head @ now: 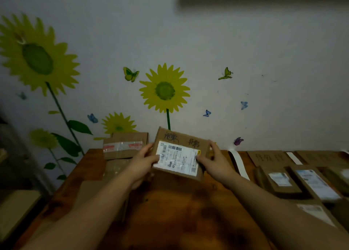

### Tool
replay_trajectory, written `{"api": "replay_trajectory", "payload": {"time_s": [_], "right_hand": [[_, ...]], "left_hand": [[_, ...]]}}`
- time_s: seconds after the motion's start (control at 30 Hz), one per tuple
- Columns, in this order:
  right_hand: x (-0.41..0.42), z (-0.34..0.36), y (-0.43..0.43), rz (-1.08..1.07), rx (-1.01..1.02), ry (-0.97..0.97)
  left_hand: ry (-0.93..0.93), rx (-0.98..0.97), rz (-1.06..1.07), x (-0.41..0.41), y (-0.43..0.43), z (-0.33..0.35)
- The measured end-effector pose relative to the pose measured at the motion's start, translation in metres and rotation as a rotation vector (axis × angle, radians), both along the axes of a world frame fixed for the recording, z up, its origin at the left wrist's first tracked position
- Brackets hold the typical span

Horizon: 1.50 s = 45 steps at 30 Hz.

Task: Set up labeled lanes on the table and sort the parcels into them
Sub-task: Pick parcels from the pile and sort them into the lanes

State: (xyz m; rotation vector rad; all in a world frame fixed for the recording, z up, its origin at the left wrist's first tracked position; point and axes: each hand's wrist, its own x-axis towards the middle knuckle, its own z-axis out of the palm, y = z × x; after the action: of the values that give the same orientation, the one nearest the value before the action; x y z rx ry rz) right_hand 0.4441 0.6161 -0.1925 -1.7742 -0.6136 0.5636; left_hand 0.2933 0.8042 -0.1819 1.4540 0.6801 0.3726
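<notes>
Left grip [145,162] and right grip [214,160] clasp one parcel [177,160] over the table [179,221]. Sorted parcels [279,179] lie at right; left boxes [124,145] likely remain.

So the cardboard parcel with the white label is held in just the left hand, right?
No: the head view shows both hands holding the cardboard parcel with the white label, the left hand and the right hand at opposite ends.

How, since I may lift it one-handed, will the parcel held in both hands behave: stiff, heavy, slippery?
The parcel likely stays stiff: its cardboard faces look flat between the left hand and right hand. It is probably light, since the hands carry it by its ends alone. Its white label looks smooth, so it may be slippery there.
</notes>
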Motion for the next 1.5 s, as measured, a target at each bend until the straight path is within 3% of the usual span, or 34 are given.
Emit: {"api": "replay_trajectory", "payload": {"time_s": [0.1,0.17,0.43,0.57,0.7,0.83,1.1,1.17,1.37,1.5], "right_hand": [[-0.039,0.003,-0.026,-0.011,0.056,0.101],[-0.058,0.007,-0.046,-0.018,-0.017,0.052],[-0.098,0.018,-0.125,-0.068,0.044,0.043],[-0.095,0.027,-0.175,-0.192,0.061,0.015],[-0.083,0.033,-0.254,-0.296,0.104,-0.026],[-0.072,0.041,-0.338,-0.333,0.165,-0.029],[-0.039,0.036,-0.546,-0.513,0.246,0.086],[-0.032,0.031,-0.588,-0.557,0.227,0.078],[-0.007,0.019,-0.673,-0.617,0.186,0.118],[0.018,0.016,-0.705,-0.613,0.158,0.157]], "left_hand": [[-0.049,0.038,-0.128,-0.036,-0.019,0.008],[-0.085,0.054,-0.142,-0.051,-0.031,0.015],[-0.269,-0.009,0.070,-0.039,-0.114,0.034],[-0.166,0.123,-0.244,-0.023,-0.174,0.037],[-0.187,0.178,-0.474,0.004,-0.250,0.045],[-0.206,0.035,-0.568,0.031,-0.327,0.048],[-0.055,-0.021,-0.761,0.095,-0.533,0.034],[-0.027,0.042,-0.818,0.113,-0.573,0.032],[0.048,0.071,-0.933,0.157,-0.652,0.025],[0.092,-0.025,-0.961,0.195,-0.684,0.014]]}}
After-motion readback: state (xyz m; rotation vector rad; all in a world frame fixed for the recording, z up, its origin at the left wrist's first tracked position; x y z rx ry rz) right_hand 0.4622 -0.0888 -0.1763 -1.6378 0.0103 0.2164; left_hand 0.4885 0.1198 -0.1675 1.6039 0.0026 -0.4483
